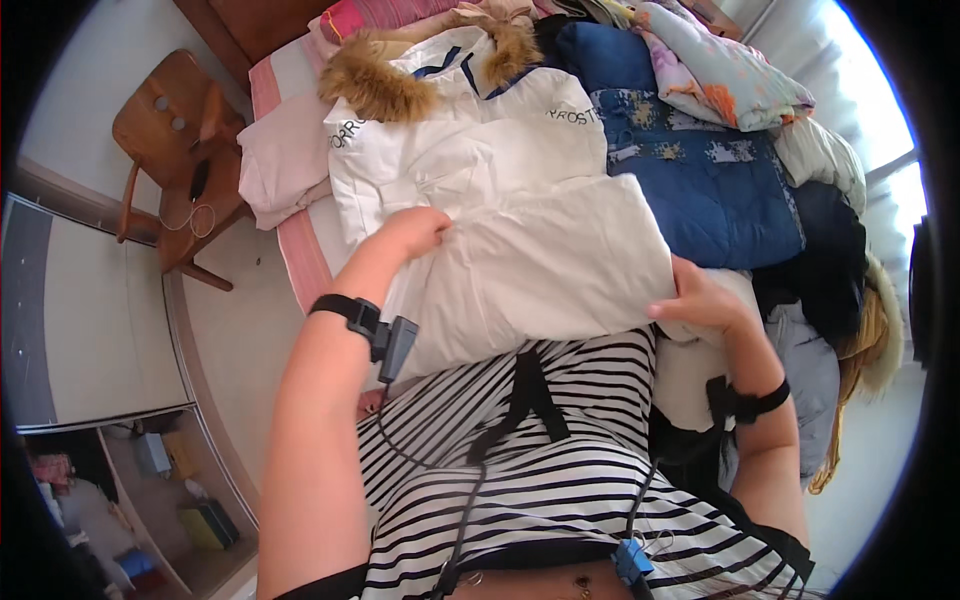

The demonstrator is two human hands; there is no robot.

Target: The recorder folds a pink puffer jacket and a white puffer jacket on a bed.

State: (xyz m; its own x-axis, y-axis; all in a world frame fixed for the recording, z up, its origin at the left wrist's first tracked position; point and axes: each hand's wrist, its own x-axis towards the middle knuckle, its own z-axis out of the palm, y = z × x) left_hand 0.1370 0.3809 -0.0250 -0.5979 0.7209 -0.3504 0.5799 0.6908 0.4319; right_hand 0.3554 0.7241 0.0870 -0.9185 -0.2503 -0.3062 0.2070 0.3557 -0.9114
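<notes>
A white hooded jacket [560,260] with brown fur trim [385,85] lies spread in front of me, dark lettering on both shoulders. Its lower part is folded up over the body, toward the right side. My left hand [415,232] is closed on a pinch of the white cloth near the middle left. At the right edge of the folded part is my right hand [705,300]. Its thumb and forefinger stand well apart against the cloth, while the other fingers are mostly hidden.
Right of the jacket lies a folded blue padded garment [700,200], with a floral quilt [730,75] behind it. Dark and grey coats [810,350] hang over the right side. Pale pink cloth [280,160] lies at left. A wooden chair [180,150] stands beyond it.
</notes>
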